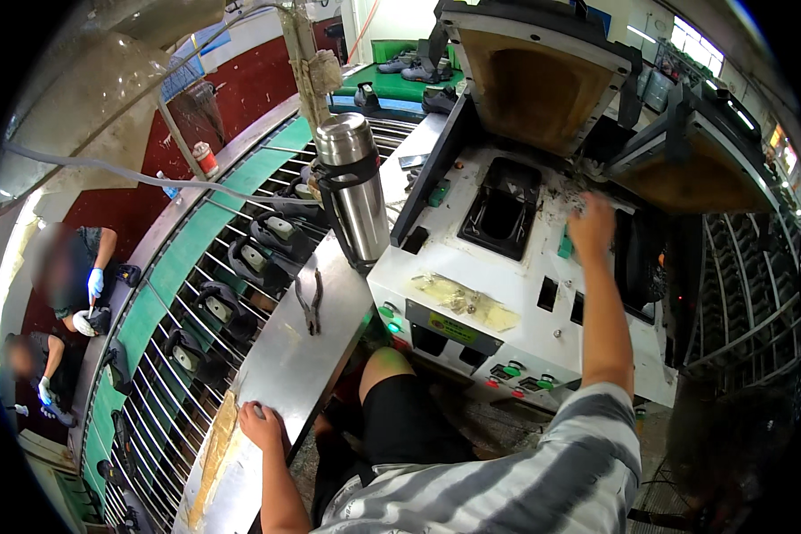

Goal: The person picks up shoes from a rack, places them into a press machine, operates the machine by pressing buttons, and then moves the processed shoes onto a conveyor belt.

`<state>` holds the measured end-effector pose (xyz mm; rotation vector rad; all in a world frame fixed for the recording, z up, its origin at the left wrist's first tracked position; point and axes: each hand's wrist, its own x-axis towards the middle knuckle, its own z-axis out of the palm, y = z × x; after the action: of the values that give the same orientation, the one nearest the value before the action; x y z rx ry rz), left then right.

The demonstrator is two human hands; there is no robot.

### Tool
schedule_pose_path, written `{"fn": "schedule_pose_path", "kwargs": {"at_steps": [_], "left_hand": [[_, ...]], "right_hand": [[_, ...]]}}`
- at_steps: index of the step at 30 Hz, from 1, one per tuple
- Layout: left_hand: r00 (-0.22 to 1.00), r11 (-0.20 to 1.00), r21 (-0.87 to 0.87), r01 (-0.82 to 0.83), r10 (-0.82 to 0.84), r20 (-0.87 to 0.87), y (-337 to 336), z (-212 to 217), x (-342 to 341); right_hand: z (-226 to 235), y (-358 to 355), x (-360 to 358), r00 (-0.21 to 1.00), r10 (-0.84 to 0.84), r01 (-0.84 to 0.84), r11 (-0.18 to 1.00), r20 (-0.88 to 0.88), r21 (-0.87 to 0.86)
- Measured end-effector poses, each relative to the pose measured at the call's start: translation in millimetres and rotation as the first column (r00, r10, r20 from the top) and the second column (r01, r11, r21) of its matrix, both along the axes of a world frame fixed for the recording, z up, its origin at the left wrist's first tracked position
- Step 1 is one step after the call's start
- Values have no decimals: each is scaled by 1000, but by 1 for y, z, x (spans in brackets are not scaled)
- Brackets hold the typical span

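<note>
My left hand (pixel 261 427) rests on the metal tabletop (pixel 298 369), fingers curled around a small dark patch that I cannot make out. Farther up the tabletop lie metal pliers (pixel 310 303) with their handles apart. Over the white press machine (pixel 529 307), my right hand (pixel 590 227) reaches between the two moulding stations; motion smears its fingers, so a grip cannot be told. Close beside it sits a small green block (pixel 565 242). To its left is a black mould cavity (pixel 500 209), and a second dark cavity (pixel 636 258) lies to its right, partly hidden.
Two raised lids (pixel 543 76) (pixel 694 169) stand over the machine. A steel flask (pixel 356 191) stands at its left corner. Several dark shoes (pixel 218 307) lie on the roller conveyor (pixel 165 392). Two people (pixel 71 267) work beyond it. A wire rack (pixel 748 285) stands at right.
</note>
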<state>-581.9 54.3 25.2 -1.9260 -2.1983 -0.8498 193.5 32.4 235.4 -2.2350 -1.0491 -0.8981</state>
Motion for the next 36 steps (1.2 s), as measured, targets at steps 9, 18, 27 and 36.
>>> {"fn": "schedule_pose_path", "kwargs": {"at_steps": [9,18,27,36], "left_hand": [[999,998,69,-5,3,37,-4,-1,0],[987,985,169,-44,16,163,-9,-11,-3],[983,983,137,-125,104,151,-9,-16,2],[-55,731,206,651,-225,973,-36,34,90]], "right_hand": [[41,-129,97,630,-538,351,841,-560,-413],[-15,-167,128,610,-623,589,770,-490,-246],[-59,-221,-27,862,-481,490,704,-161,514],[-53,-187,-161,489,708,-92,623,-510,777]]}}
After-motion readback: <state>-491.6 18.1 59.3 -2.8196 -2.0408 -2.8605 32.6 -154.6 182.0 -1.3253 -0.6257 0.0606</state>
